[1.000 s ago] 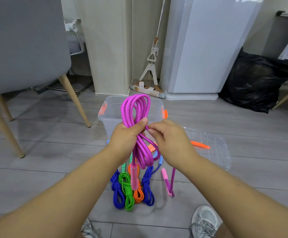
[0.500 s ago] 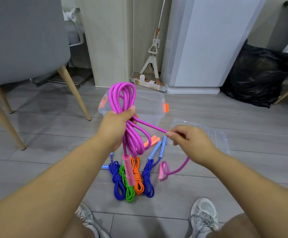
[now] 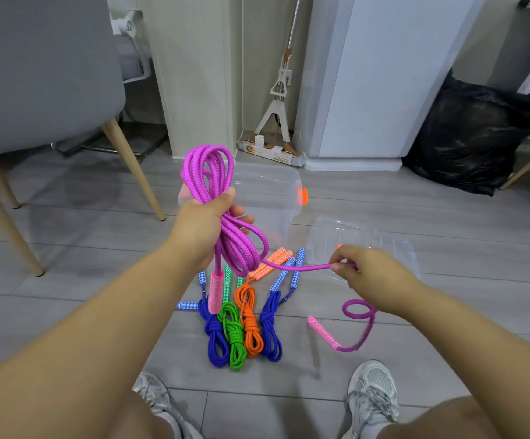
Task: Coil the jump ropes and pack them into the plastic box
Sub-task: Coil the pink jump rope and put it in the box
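Observation:
My left hand grips a bundle of magenta jump rope loops, held upright above the floor, with one pink handle hanging below the fist. My right hand pinches the rope's free strand, stretched taut to the right. Its tail curls down to the second pink handle on the floor. Behind my left hand stands the clear plastic box with orange latches. Several coiled ropes lie on the floor below: blue, green, orange and another blue.
The clear lid lies flat to the right of the box. A grey chair with wooden legs stands at left. A mop, a white cabinet and a black bag line the back. My shoes are at the bottom.
My right hand has pulled the free strand out to the right, away from the left hand. The loose pink handle has swung right and landed on the floor. The bundle shifted left.

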### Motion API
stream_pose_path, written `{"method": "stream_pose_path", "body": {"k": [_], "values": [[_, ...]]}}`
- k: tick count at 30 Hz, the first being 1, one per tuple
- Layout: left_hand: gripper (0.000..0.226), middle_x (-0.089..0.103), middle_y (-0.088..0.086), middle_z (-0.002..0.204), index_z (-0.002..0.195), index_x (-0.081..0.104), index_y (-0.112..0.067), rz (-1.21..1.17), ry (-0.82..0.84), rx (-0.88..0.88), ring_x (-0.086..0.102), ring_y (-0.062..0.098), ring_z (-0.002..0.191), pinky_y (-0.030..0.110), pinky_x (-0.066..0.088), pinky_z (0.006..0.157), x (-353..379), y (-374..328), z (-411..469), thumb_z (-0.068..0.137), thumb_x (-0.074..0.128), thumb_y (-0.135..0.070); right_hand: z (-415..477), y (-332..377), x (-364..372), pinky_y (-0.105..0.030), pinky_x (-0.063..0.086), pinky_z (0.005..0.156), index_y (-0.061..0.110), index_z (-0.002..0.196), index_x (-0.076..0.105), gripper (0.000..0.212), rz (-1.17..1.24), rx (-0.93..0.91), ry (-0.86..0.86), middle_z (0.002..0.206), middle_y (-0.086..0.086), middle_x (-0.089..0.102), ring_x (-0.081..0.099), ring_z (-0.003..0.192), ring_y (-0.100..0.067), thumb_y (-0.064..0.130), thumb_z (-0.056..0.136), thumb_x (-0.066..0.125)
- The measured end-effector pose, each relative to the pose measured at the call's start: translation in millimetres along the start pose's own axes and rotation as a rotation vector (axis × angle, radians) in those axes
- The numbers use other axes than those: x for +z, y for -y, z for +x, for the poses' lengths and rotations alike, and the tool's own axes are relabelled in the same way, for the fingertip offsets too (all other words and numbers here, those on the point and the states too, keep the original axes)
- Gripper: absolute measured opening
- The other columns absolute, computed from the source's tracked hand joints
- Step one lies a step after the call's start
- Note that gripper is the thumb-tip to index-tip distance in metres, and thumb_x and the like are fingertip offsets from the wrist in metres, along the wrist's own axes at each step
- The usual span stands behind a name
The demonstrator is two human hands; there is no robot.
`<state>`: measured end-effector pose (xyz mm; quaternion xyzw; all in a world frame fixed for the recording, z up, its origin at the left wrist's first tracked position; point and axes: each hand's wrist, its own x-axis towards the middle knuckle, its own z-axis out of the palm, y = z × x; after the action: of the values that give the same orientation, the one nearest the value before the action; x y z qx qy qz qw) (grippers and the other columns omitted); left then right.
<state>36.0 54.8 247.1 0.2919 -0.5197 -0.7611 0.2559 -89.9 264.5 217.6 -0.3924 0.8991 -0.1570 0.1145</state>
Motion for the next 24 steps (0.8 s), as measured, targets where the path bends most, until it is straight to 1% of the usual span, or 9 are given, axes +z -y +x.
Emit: {"method": "stream_pose_path", "body": {"k": [4,6,8,11,13,16,19,21,24], "values": [[0.018,0.055,-0.002,0.055,0.079,0.055,-0.007,0.068,-0.01,0.036,0.063,0.012,0.051,0.035,0.057,0.064,4,4,0,0.094,0.054,-0.017,3,19,-1,-0.027,0.035,0.06,0.023,0.101,0.063,0.019,-0.039,-0.087,-0.045,0.066,0.013,0.047,0.046,0.07,-0.015,0.033,0.094,0.049],[0.021,0.054,-0.002,0.053,0.075,0.055,-0.007,0.119,0.006,0.052,0.06,0.01,0.048,0.035,0.055,0.064,7,8,-1,0.094,0.054,-0.016,4,28,-3,-0.026,0.035,0.064,0.022,0.102,0.064,0.019,-0.036,-0.125,-0.043,0.069,0.013,0.047,0.045,0.073,-0.014,0.032,0.094,0.049],[0.021,0.055,0.001,0.058,0.075,0.055,-0.006,0.178,0.033,0.053,0.059,0.01,0.047,0.034,0.053,0.063,9,11,-3,0.093,0.055,-0.016,3,37,-5,-0.024,0.035,0.063,0.021,0.102,0.064,0.018,0.011,-0.165,-0.018,0.066,0.018,0.045,0.046,0.07,-0.011,0.03,0.095,0.05],[0.016,0.06,0.003,0.064,0.079,0.056,-0.008,0.286,0.101,0.059,0.062,0.012,0.049,0.031,0.054,0.058,10,19,-5,0.093,0.056,-0.016,3,50,-9,-0.014,0.037,0.059,0.02,0.099,0.065,0.016,0.13,-0.208,0.001,0.068,0.018,0.05,0.049,0.066,-0.002,0.029,0.094,0.052],[0.013,0.064,0.003,0.064,0.083,0.057,-0.007,0.354,0.154,0.057,0.064,0.014,0.051,0.029,0.053,0.056,12,24,-6,0.093,0.056,-0.016,4,57,-11,-0.02,0.04,0.067,0.019,0.097,0.066,0.015,0.234,-0.241,-0.017,0.075,0.014,0.054,0.051,0.073,-0.003,0.028,0.092,0.055],[0.027,0.069,0.006,0.062,0.083,0.064,0.004,0.481,0.193,0.083,0.064,0.019,0.054,0.037,0.054,0.067,16,30,-9,0.092,0.057,-0.021,7,65,-10,-0.021,0.039,0.071,0.02,0.093,0.071,0.014,0.307,-0.272,-0.064,0.083,0.006,0.053,0.05,0.078,-0.005,0.028,0.089,0.06],[0.031,0.069,0.016,0.066,0.086,0.064,0.009,0.464,0.185,0.087,0.066,0.029,0.059,0.043,0.055,0.073,18,33,-11,0.092,0.058,-0.021,9,72,-8,-0.022,0.046,0.074,0.016,0.085,0.072,0.009,0.384,-0.274,-0.095,0.077,0.01,0.061,0.058,0.075,-0.003,0.022,0.084,0.065],[0.03,0.069,0.02,0.066,0.087,0.064,0.008,0.444,0.186,0.077,0.068,0.036,0.065,0.048,0.056,0.076,19,33,-11,0.092,0.057,-0.02,10,75,-6,-0.026,0.052,0.074,0.014,0.079,0.069,0.003,0.494,-0.251,-0.113,0.073,0.003,0.069,0.064,0.069,-0.006,0.016,0.08,0.069],[0.027,0.067,0.016,0.061,0.079,0.066,0.003,0.424,0.217,0.058,0.067,0.039,0.069,0.049,0.056,0.077,20,33,-13,0.093,0.055,-0.018,13,77,-1,-0.021,0.051,0.066,0.017,0.076,0.062,0.014,0.587,-0.243,-0.171,0.07,0.0,0.069,0.064,0.061,-0.006,0.012,0.075,0.074]]}}
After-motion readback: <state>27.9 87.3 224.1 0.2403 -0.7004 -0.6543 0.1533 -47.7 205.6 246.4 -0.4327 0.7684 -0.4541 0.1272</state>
